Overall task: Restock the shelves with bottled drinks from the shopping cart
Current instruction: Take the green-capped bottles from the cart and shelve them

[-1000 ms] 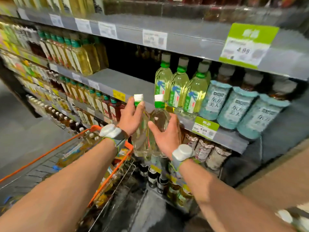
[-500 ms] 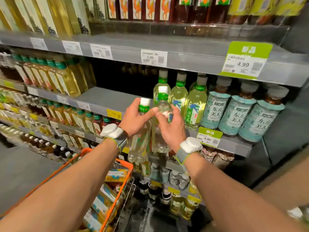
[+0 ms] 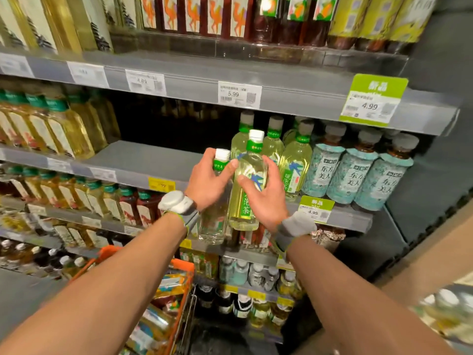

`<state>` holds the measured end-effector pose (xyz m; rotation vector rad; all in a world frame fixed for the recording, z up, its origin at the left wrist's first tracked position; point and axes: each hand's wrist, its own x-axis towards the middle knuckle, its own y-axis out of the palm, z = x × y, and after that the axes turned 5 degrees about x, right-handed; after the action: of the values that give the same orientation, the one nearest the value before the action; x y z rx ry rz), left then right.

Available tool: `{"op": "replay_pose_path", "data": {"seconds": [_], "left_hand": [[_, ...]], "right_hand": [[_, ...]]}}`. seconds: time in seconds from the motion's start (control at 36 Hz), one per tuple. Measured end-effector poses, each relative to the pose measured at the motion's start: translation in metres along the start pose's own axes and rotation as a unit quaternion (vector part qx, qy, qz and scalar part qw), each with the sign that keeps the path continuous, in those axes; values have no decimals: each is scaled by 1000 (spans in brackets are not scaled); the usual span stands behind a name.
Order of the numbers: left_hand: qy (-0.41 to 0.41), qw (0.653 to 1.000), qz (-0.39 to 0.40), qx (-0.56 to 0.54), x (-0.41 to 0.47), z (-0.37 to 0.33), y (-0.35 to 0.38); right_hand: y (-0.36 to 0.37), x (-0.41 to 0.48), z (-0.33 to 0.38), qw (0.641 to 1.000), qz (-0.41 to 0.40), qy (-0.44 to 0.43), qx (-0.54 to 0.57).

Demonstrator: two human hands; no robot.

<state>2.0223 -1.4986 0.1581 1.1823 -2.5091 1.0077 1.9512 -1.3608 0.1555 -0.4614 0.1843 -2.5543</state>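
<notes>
Now the carry-to-shelf step is in hand: two bottles are clear of the shopping cart (image 3: 182, 265) and held in front of the shelved row of matching green-tea bottles (image 3: 297, 162). The left hand (image 3: 207, 181) has its fingers wrapped round the neck of the clearer bottle (image 3: 213, 221), just left of that row. The right hand (image 3: 265, 201) clasps the pale yellow-green bottle (image 3: 247, 180) by its shoulder, straight in front of the row. Both are smooth, transparent plastic, slim, with white screw caps and green neck bands. Next, I judge, each must clear the shelf (image 3: 143, 156) lip and stand upright on the bare grey metal left of the row.
</notes>
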Motion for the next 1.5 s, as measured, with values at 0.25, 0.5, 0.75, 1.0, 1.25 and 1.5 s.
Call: {"op": "replay_pose_path", "data": {"seconds": [0.25,0.5,0.75,1.0,1.25,1.5], "left_hand": [[58,997,-55,17,12,-17,11],[77,994,-66,48,29,-17,17],[82,992,-49,83,31,-11,16],[68,994,-42,74,32,-13,13],[67,994,-29,78,37,-9,10],[68,995,-22,76,39,-7,8]], "right_hand": [[-15,6,0,974,-167,-99,-116],[-37,13,10,955,-192,-182,-130],[-42,20,4,959,-182,-171,-134],[-38,31,-5,962,-168,-183,-118],[-33,42,-18,957,-160,-190,-151],[-22,37,-19,943,-172,-146,-246]]}}
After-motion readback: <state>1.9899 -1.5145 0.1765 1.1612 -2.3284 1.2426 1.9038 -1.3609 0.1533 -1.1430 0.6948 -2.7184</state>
